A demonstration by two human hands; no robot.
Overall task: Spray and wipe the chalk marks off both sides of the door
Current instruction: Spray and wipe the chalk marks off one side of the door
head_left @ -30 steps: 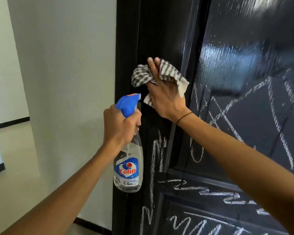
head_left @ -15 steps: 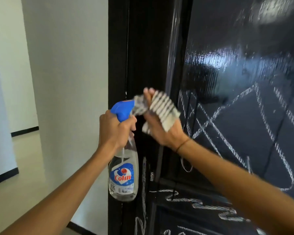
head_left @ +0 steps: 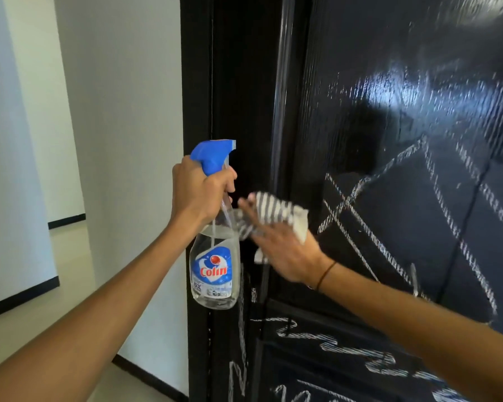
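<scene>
My left hand [head_left: 199, 192] is wrapped round the neck of the spray bottle [head_left: 215, 256], held upright just left of the black door [head_left: 389, 97]; the bottle's clear, liquid up to about its shoulder. My right hand [head_left: 285, 250] is flat against the door, fingers stretched out, pressing the striped cloth [head_left: 276, 211] onto it. Chalk marks [head_left: 346, 204] sit right of the cloth and below it.

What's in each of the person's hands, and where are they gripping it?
Left hand grips the spray bottle round its neck, under the blue trigger head. Right hand presses a bunched striped cloth against the door.
</scene>
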